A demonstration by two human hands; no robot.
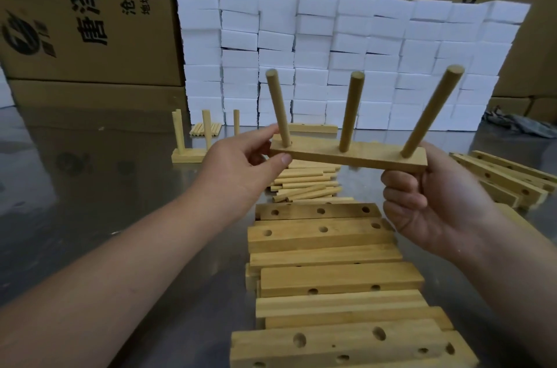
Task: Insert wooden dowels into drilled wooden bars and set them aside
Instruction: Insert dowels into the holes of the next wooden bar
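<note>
I hold a drilled wooden bar [361,156] level in the air above the table, with three dowels standing up from its holes: a left dowel [278,108], a middle dowel [351,111] and a right dowel [431,111]. My left hand [241,162] pinches the bar's left end. My right hand [437,202] grips the right end from below. Loose dowels [304,184] lie in a heap under the bar. A row of empty drilled bars [328,247] runs toward me.
A finished bar with upright dowels [193,141] stands at the left on the shiny metal table [90,180]. More drilled bars [506,174] lie at the right. Stacked white foam blocks [346,60] and cardboard boxes [84,15] wall off the back.
</note>
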